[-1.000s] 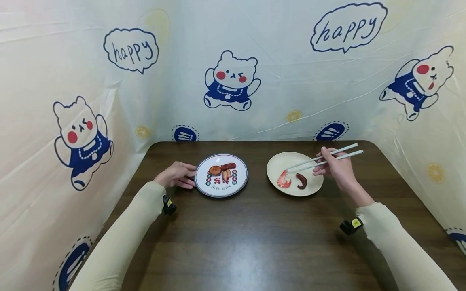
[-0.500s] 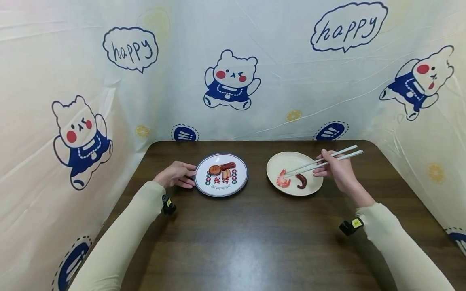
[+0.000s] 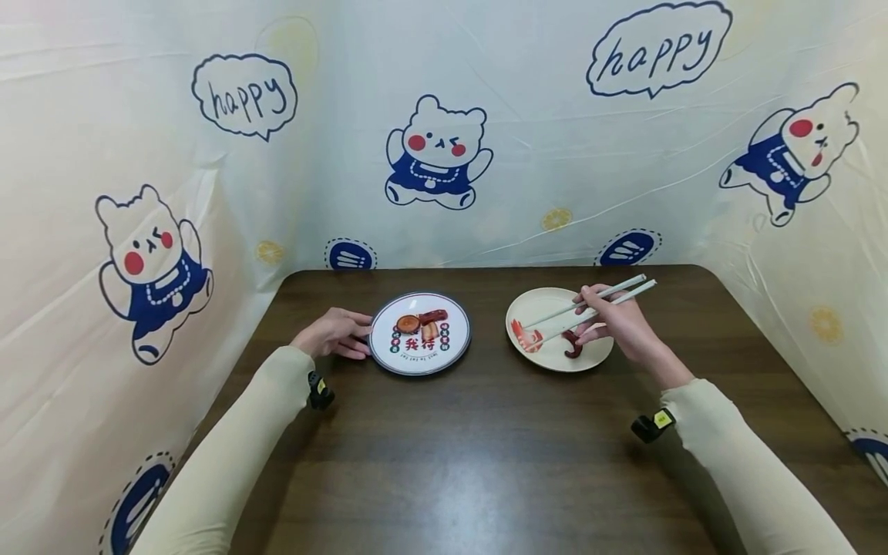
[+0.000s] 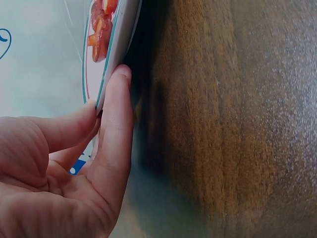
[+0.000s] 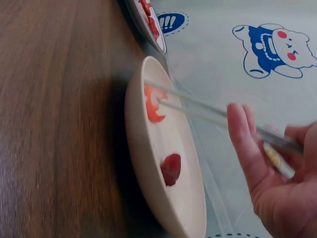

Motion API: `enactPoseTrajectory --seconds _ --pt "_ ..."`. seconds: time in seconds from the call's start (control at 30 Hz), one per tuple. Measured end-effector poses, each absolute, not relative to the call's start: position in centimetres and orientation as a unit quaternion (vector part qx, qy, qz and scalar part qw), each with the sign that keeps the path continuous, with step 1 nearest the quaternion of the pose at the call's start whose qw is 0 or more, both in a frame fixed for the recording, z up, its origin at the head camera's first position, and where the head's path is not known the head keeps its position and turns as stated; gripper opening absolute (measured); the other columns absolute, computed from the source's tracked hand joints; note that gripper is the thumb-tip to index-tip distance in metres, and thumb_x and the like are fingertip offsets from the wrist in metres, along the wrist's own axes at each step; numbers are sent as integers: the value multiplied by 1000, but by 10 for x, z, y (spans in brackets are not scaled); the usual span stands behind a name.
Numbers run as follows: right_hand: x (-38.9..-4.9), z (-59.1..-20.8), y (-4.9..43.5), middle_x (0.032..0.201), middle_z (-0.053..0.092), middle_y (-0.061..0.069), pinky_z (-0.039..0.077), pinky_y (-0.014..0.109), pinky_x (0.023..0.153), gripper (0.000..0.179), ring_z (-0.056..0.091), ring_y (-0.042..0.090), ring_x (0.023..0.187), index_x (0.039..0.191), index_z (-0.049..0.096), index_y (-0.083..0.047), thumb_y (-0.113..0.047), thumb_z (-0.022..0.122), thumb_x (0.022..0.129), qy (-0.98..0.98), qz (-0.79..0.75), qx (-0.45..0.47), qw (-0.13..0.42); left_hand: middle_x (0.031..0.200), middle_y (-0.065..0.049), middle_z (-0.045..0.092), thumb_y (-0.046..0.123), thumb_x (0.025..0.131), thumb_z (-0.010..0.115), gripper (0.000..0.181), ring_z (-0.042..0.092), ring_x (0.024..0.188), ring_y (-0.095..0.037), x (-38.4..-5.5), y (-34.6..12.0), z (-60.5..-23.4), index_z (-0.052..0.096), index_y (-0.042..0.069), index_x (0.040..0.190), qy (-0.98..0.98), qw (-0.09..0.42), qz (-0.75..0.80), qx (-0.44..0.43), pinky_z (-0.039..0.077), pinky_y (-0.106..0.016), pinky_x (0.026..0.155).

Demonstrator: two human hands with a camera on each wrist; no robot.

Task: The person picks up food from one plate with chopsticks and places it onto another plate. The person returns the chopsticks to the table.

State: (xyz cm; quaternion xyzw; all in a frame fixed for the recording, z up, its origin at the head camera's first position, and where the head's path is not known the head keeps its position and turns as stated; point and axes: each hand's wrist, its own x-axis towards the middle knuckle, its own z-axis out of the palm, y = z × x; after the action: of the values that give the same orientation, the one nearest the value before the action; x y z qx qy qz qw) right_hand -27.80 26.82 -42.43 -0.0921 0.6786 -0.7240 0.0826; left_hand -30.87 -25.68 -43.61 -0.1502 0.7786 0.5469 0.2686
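My left hand [image 3: 336, 334] pinches the left edge of a white plate with a blue rim [image 3: 454, 320]; the left wrist view shows the thumb on top and a finger underneath. Several small food pieces lie on it, among them a round brown slice [image 3: 408, 324]. My right hand [image 3: 620, 324] holds a pair of pale chopsticks [image 3: 555, 314] over a cream plate [image 3: 527, 304]. Their tips stand spread at an orange-and-white shrimp [image 5: 155, 104] near that plate's left side. A dark red-brown curved piece [image 3: 572, 350] lies to the right, partly behind the fingers.
Both plates stand toward the back of a dark wooden table [image 3: 416, 447], with a gap between them. A pale curtain [image 3: 319, 177] printed with bears hangs around the back and both sides.
My right hand and the chopsticks have moved left across the cream plate. The shrimp has shifted left toward the rim. My left hand keeps its place on the blue-rimmed plate.
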Motion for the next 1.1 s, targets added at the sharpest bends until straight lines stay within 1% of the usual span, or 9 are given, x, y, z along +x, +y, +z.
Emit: enactPoseTrajectory --seconds 0.17,0.33,0.47,0.57,0.63,0.8,0.93,1.03,1.1 --pt "-278 -427 274 102 64 20 65 45 60 45 73 25 67 121 52 19 -24 55 112 700 -699 -126 82 109 -20 68 12 108 61 56 76 80 -25 -308 -257 -436 43 3 160 779 270 546 -151 65 -39 79" --pt "-277 -428 284 97 65 21 65 45 58 44 72 24 64 116 58 18 -26 58 111 697 -705 -123 40 111 -21 68 12 108 61 55 76 82 -26 -309 -258 -435 43 3 160 778 269 548 -150 65 -39 80" --pt "-274 -428 291 91 68 18 65 43 58 36 73 23 63 110 64 12 -24 59 110 670 -734 -110 11 111 -20 68 11 108 61 55 75 82 -26 -308 -259 -435 43 3 160 778 270 548 -148 65 -39 79" --pt "-271 -428 291 88 70 17 65 42 58 35 74 22 62 110 63 12 -22 59 110 654 -749 -105 0 110 -20 69 11 108 61 55 76 81 -26 -308 -259 -434 43 2 160 778 270 548 -146 66 -39 79" --pt "-269 -427 288 88 69 17 65 42 58 37 74 22 63 112 61 15 -21 59 110 651 -752 -102 5 110 -20 69 11 108 61 55 76 81 -26 -308 -259 -434 43 2 160 777 271 549 -146 66 -39 79" --pt "-269 -423 275 91 67 14 65 41 61 40 75 22 64 115 59 16 -23 60 109 664 -743 -78 31 109 -20 69 12 109 61 55 75 80 -25 -307 -260 -434 43 2 160 778 271 548 -148 65 -39 80" --pt "-272 -421 265 93 66 17 65 41 62 45 75 22 65 119 55 19 -25 60 109 683 -727 -65 32 107 -19 69 12 109 60 55 75 80 -24 -307 -258 -436 43 2 160 779 269 548 -143 66 -39 79" --pt "-274 -421 260 96 65 19 66 42 63 49 75 23 67 122 53 20 -27 59 110 705 -704 -73 39 105 -19 69 12 108 61 55 75 79 -24 -308 -257 -437 43 2 159 777 270 550 -142 66 -39 79" --pt "-274 -420 259 96 66 19 66 44 64 51 75 24 68 123 52 21 -29 58 110 718 -690 -82 44 104 -18 70 12 108 61 55 75 79 -24 -309 -257 -437 43 2 159 777 270 550 -143 66 -39 79"
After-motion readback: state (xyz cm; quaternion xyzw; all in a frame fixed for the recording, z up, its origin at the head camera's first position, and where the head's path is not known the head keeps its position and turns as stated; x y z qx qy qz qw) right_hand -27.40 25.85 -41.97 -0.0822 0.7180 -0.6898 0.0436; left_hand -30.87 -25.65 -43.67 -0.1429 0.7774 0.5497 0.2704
